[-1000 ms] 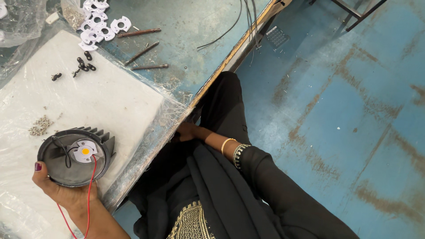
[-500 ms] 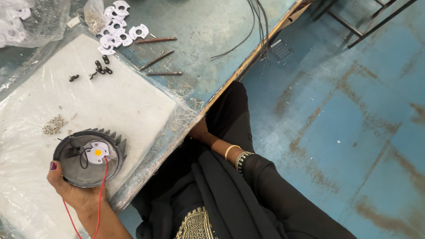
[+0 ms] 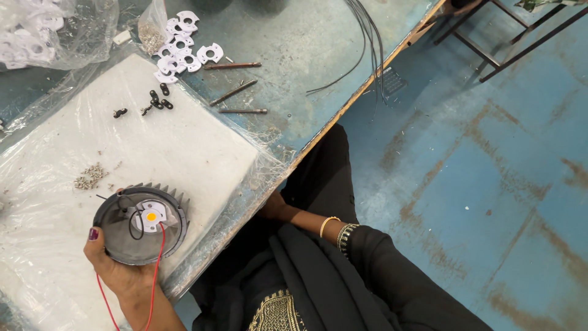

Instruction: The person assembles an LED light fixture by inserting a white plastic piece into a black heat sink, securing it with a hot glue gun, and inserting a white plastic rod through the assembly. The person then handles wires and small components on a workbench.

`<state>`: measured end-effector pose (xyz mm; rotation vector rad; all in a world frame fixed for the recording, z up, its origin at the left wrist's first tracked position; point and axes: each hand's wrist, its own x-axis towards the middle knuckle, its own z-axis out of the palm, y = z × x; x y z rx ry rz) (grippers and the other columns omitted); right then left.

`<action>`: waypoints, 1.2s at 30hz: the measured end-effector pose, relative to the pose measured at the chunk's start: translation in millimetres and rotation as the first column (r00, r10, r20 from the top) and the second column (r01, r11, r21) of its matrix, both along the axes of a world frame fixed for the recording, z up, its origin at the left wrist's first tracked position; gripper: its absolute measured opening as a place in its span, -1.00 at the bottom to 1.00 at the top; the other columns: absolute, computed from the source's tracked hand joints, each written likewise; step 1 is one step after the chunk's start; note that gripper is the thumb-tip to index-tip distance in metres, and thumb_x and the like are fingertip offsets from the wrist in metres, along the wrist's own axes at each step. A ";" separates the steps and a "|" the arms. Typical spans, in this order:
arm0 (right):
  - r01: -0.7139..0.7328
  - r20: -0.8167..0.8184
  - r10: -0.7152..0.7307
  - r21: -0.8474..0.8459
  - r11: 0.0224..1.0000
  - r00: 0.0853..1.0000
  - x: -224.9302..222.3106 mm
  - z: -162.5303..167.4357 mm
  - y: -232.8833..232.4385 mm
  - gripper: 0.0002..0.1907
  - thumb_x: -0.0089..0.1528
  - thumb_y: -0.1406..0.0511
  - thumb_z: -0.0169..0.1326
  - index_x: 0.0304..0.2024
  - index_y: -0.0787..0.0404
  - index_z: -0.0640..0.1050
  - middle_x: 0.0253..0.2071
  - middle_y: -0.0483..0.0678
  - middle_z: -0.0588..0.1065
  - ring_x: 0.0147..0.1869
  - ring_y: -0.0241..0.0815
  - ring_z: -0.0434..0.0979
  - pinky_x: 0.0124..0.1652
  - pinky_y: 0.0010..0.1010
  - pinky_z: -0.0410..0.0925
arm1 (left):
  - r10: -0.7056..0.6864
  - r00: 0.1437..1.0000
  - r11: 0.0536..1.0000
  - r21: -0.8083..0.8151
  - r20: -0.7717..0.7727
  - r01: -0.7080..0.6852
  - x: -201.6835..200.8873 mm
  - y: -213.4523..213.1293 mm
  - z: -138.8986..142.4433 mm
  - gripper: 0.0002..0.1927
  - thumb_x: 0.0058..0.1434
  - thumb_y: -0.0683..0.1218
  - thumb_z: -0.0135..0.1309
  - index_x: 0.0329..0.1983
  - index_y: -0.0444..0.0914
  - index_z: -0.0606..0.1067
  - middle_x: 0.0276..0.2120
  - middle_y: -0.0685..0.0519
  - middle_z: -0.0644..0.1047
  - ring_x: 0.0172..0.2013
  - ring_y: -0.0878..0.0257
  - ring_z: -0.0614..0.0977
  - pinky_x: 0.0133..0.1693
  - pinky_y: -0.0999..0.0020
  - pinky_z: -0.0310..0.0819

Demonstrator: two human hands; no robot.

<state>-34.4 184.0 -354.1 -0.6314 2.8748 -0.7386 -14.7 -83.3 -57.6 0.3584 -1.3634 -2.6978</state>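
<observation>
Black finned round metal lamp housing [image 3: 139,225] sits gripped in my left hand [image 3: 113,266].
I steady it level, red wire [image 3: 153,276] slack; right hand [image 3: 272,207] is under the table edge, grip unseen.

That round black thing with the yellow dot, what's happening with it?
A person sits at a blue workbench. Their left hand holds a round black finned lamp housing on a plastic-covered white pad; red and black wires run from its yellow centre. The right hand is down under the bench edge, mostly hidden. Small screws, white plastic rings and thin metal rods lie nearby.
</observation>
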 end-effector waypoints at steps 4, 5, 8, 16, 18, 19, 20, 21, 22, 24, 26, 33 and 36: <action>0.004 0.071 -0.008 0.056 0.998 0.997 -6.3 -2.4 5.9 -0.32 0.25 -0.06 0.03 0.34 0.06 0.40 0.44 0.08 0.24 0.52 0.21 0.10 0.43 0.07 -0.08 | -0.029 1.000 0.999 0.042 -0.010 0.029 0.4 2.2 3.6 -0.35 0.42 0.16 0.03 0.37 -0.41 0.39 0.16 -0.09 0.51 0.14 0.11 0.56 0.14 0.16 0.51; 0.007 0.119 -0.017 0.087 0.996 0.993 -7.9 -2.3 7.7 -0.30 0.21 -0.07 0.05 0.33 0.07 0.38 0.43 0.09 0.22 0.51 0.22 0.07 0.40 0.08 -0.10 | -0.032 0.999 0.998 0.059 -0.026 0.034 0.4 3.1 4.5 -0.36 0.44 0.15 0.03 0.36 -0.42 0.38 0.15 -0.09 0.50 0.17 0.11 0.55 0.17 0.16 0.51; 0.061 0.081 -0.067 0.073 0.995 0.994 -8.8 -0.6 10.8 -0.33 0.28 -0.06 -0.02 0.37 0.05 0.35 0.46 0.06 0.21 0.52 0.18 0.08 0.41 0.06 -0.08 | -0.024 0.999 0.999 0.045 -0.021 0.025 0.5 6.6 7.2 -0.32 0.42 0.15 0.02 0.42 -0.42 0.37 0.23 -0.13 0.50 0.18 0.10 0.55 0.19 0.18 0.49; 0.130 0.010 -0.130 0.041 0.991 0.991 -33.1 -3.8 32.2 -0.44 0.41 0.04 -0.21 0.41 0.07 0.29 0.45 -0.01 0.25 0.49 0.04 0.17 0.41 -0.02 -0.01 | -0.032 0.999 0.998 0.055 -0.031 0.033 -5.3 13.7 13.6 -0.25 0.31 0.15 0.01 0.40 -0.46 0.32 0.22 -0.16 0.48 0.22 0.07 0.53 0.26 0.16 0.44; 0.134 0.286 -0.025 -0.368 0.920 0.958 -34.6 -6.3 29.6 -0.44 0.40 0.04 -0.17 0.40 0.09 0.30 0.43 0.00 0.26 0.46 0.05 0.21 0.39 -0.03 0.05 | -0.036 0.999 0.999 0.035 -0.027 0.037 -6.5 13.5 15.8 -0.24 0.29 0.16 0.01 0.39 -0.47 0.31 0.21 -0.17 0.48 0.22 0.06 0.53 0.27 0.15 0.42; 0.262 0.451 0.169 -0.741 0.618 0.876 -31.5 -6.9 24.6 -0.44 0.42 0.04 -0.15 0.41 0.11 0.29 0.43 0.02 0.28 0.46 0.06 0.24 0.39 -0.04 0.10 | -0.039 0.999 0.999 0.030 -0.030 0.040 -7.0 14.3 16.7 -0.23 0.29 0.16 0.01 0.40 -0.47 0.31 0.22 -0.17 0.48 0.23 0.06 0.52 0.28 0.15 0.41; 0.443 0.476 0.416 -0.878 0.179 0.775 -28.6 -7.3 20.8 -0.44 0.44 0.05 -0.13 0.42 0.14 0.28 0.43 0.04 0.30 0.46 0.08 0.27 0.40 -0.05 0.16 | -0.042 0.999 0.999 0.028 -0.033 0.043 -7.6 15.6 17.5 -0.22 0.29 0.17 0.01 0.40 -0.47 0.31 0.22 -0.18 0.47 0.23 0.06 0.52 0.30 0.15 0.40; 0.270 0.414 0.307 -0.868 0.416 0.857 -24.1 -7.5 14.9 -0.41 0.40 0.07 -0.04 0.40 0.15 0.28 0.42 0.06 0.28 0.45 0.10 0.26 0.38 -0.05 0.14 | -0.047 0.998 0.998 0.031 -0.031 0.048 -8.3 16.3 18.8 -0.23 0.29 0.17 0.00 0.40 -0.46 0.31 0.22 -0.17 0.47 0.23 0.06 0.51 0.29 0.13 0.39; 0.115 0.329 0.238 -0.771 0.626 0.914 -18.2 -7.8 11.7 -0.42 0.38 0.07 -0.02 0.38 0.16 0.31 0.41 0.07 0.30 0.44 0.11 0.27 0.38 -0.04 0.15 | -0.052 0.998 0.998 0.033 -0.028 0.053 -7.8 17.0 20.3 -0.23 0.29 0.18 0.00 0.39 -0.45 0.31 0.23 -0.17 0.46 0.23 0.05 0.50 0.29 0.12 0.38; -0.066 0.199 0.199 -0.529 0.846 0.960 -7.6 -4.8 6.2 -0.44 0.36 0.08 0.02 0.35 0.16 0.35 0.37 0.09 0.33 0.42 0.12 0.29 0.36 -0.03 0.17 | -0.057 0.998 0.997 0.044 -0.006 0.057 -5.8 18.0 24.1 -0.24 0.28 0.19 -0.02 0.39 -0.42 0.31 0.23 -0.14 0.45 0.23 0.06 0.49 0.27 0.11 0.36; -0.120 0.152 0.204 -0.433 0.894 0.967 -4.5 -1.8 4.4 -0.45 0.34 0.08 0.07 0.31 0.17 0.40 0.34 0.10 0.37 0.40 0.14 0.32 0.35 -0.02 0.18 | -0.060 0.998 0.997 0.058 0.031 0.059 -2.7 18.9 27.5 -0.26 0.29 0.20 -0.05 0.39 -0.37 0.32 0.23 -0.11 0.44 0.24 0.08 0.47 0.26 0.13 0.35; -0.183 -0.033 0.186 -0.407 0.895 0.982 -12.2 -4.7 11.2 -0.49 0.27 0.09 0.17 0.20 0.18 0.51 0.26 0.14 0.44 0.34 0.21 0.37 0.30 0.03 0.21 | -0.009 0.998 1.000 0.029 0.065 0.007 -3.9 18.8 26.7 -0.30 0.29 0.19 -0.02 0.35 -0.34 0.35 0.22 -0.07 0.45 0.24 0.10 0.46 0.26 0.15 0.34; -0.109 0.052 0.138 -0.366 0.924 0.989 -12.7 -3.9 10.6 -0.52 0.27 0.09 0.15 0.17 0.14 0.53 0.24 0.11 0.46 0.33 0.18 0.39 0.30 0.00 0.22 | -0.007 0.999 0.999 0.039 0.049 0.005 -3.8 17.5 23.1 -0.31 0.29 0.19 0.01 0.34 -0.34 0.36 0.22 -0.06 0.45 0.24 0.11 0.47 0.26 0.16 0.35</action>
